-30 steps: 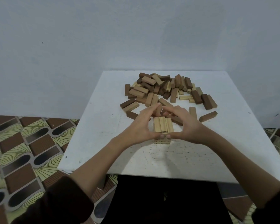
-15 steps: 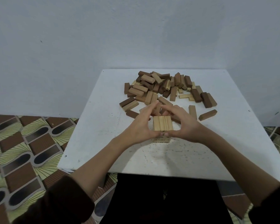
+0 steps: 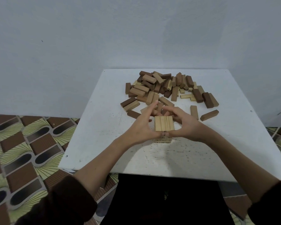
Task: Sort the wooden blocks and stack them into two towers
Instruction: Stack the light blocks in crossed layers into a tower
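**Clerk:** First entry?

**Keeper:** Tower of pale blocks (image 3: 162,140), upright on the near middle of the white table (image 3: 96,143). Its top layer (image 3: 164,125) is three pale blocks laid flush side by side. Their long axes run away from the wearer, toward the wall. The lower layers are mostly hidden, so their number cannot be told.

**Clerk:** Hands?

**Keeper:** Left hand (image 3: 141,127) is at the tower's left and right hand (image 3: 187,127) at its right.
- **Thumbs:** both thumbs (image 3: 156,134) lie along the near ends of the top layer, and their tips meet at its middle.
- **Left fingers:** the left fingers (image 3: 150,109) reach nearly straight past the far left corner.
- **Right fingers:** the right fingers (image 3: 172,112) arch loosely round the far side.
- **Grasp:** bare table shows between each palm and the layer's sides. Neither hand is clenched; the two frame the layer with thumbs pressing. Whether the fingertips touch the far ends cannot be told.

**Clerk:** Stock beyond?

**Keeper:** Pile of loose blocks (image 3: 165,90), dark brown and pale mixed. They lie at all angles on the far half of the table, just behind the fingers. Two strays lie right of the right hand: a slanted block (image 3: 209,115) and a lengthwise block (image 3: 194,112) pointing away.

**Clerk:** Surroundings?

**Keeper:** Dark sleeves (image 3: 60,203) on both forearms. A plain pale wall (image 3: 136,30) stands behind the table. A patterned floor (image 3: 23,143) shows to its left.
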Demonstrator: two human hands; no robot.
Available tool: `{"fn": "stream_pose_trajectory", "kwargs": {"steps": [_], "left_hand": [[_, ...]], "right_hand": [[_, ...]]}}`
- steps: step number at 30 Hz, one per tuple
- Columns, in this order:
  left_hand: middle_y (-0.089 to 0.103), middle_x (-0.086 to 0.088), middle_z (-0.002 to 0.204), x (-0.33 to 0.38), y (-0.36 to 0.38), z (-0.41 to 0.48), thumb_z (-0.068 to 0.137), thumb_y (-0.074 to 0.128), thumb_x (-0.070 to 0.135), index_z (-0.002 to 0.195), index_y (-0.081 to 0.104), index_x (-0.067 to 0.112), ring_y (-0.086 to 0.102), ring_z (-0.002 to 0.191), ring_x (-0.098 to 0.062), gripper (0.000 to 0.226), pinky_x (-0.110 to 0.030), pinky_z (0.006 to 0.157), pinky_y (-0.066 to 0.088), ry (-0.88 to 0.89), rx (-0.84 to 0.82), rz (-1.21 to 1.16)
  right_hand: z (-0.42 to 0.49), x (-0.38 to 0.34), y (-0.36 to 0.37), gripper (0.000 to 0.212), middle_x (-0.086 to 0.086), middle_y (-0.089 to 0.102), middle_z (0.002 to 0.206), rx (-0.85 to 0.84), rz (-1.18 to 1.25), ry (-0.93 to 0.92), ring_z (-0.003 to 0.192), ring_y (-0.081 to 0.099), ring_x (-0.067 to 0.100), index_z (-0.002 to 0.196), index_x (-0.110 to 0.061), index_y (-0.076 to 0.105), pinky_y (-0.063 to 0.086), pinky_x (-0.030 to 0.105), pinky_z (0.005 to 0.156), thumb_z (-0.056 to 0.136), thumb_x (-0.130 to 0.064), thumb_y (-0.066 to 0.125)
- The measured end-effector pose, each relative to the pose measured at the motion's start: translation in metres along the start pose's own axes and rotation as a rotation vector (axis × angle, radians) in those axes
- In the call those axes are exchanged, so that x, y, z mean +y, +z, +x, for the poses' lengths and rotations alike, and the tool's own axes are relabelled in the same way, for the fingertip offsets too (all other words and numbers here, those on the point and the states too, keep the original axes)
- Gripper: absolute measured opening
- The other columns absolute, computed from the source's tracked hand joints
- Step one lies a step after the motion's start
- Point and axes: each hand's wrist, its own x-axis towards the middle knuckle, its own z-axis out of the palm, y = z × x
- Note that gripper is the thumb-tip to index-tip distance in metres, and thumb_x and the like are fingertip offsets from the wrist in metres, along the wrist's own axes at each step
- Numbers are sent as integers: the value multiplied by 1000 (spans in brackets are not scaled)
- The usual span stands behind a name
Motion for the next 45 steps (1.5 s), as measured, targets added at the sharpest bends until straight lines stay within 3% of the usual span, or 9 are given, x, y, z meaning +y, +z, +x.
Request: {"fn": "stream_pose_trajectory", "kwargs": {"steps": [5, 8, 13, 18, 22, 28, 31, 40, 45], "left_hand": [[36, 6, 142, -5, 2, -5, 69, 84, 26, 150, 7, 26, 32, 130, 1, 112, 5, 92, 21, -17, 1, -21], [24, 7, 150, -7, 8, -8, 67, 84, 34, 150, 8, 29, 22, 138, 0, 112, -9, 104, 22, -32, 2, -53], [15, 7, 154, -4, 23, -14, 65, 75, 45, 150, 6, 20, 14, 143, -9, 112, -45, 115, 26, -47, 29, -51], [30, 9, 141, -1, 32, -14, 70, 67, 23, 149, 7, 17, 33, 130, -2, 100, -22, 106, 36, -47, 52, -76], [42, -6, 131, -10, 40, -8, 68, 69, 23, 147, 13, 21, 47, 119, -18, 96, -42, 100, 46, -54, 74, -102], [37, 0, 135, -20, 47, -10, 77, 69, -2, 150, -4, 14, 43, 111, 6, 105, -15, 95, 38, -164, 55, -151], [9, -3, 157, -23, 46, -14, 79, 70, 3, 149, -9, 21, 21, 138, -9, 107, -16, 106, 20, -153, 56, -107], [26, -10, 148, -21, 49, -11, 72, 74, 18, 149, -7, 30, 33, 133, -35, 113, -39, 100, 40, -155, 54, -183], [38, 3, 129, -15, 49, -13, 68, 68, 23, 143, -2, 37, 45, 115, -15, 104, -26, 94, 44, -105, 42, -199]], "right_hand": [[-4, 4, 2, 82, -6, 39, 129, -14, 52, 33, 123, 39, 6, 124, -49, 34, 32, 17, 104, 64, -28, 85], [-10, 12, 11, 110, -12, 21, 148, 20, 54, 95, 133, 24, 3, 145, -38, 12, 25, 23, 102, 59, -45, 80], [-19, 14, 35, 110, -10, 10, 154, 123, 138, 106, 140, 14, 7, 149, -26, 2, 21, 35, 115, 63, -31, 70], [-21, 16, 46, 107, -16, 6, 152, 143, 224, 125, 142, 8, 9, 149, -26, -6, 16, 40, 117, 68, -29, 64], [-19, 13, 50, 106, -29, 15, 138, 142, 242, 134, 129, 16, -4, 149, -25, -7, 23, 17, 106, 67, -27, 61], [-20, 16, 53, 107, -14, -1, 155, 133, 220, 143, 142, 2, 7, 149, -25, -11, 10, 39, 119, 69, -32, 61], [-20, 15, 54, 106, -20, 1, 149, 130, 217, 149, 142, 2, 5, 149, -24, -11, 10, 39, 119, 69, -30, 60], [-20, 17, 55, 107, -17, 3, 147, 132, 215, 140, 140, 3, 3, 148, -22, -12, 10, 31, 116, 69, -30, 59], [-20, 16, 56, 107, -18, 6, 145, 125, 226, 135, 139, 8, 6, 148, -23, -12, 14, 30, 114, 69, -30, 59]]}}
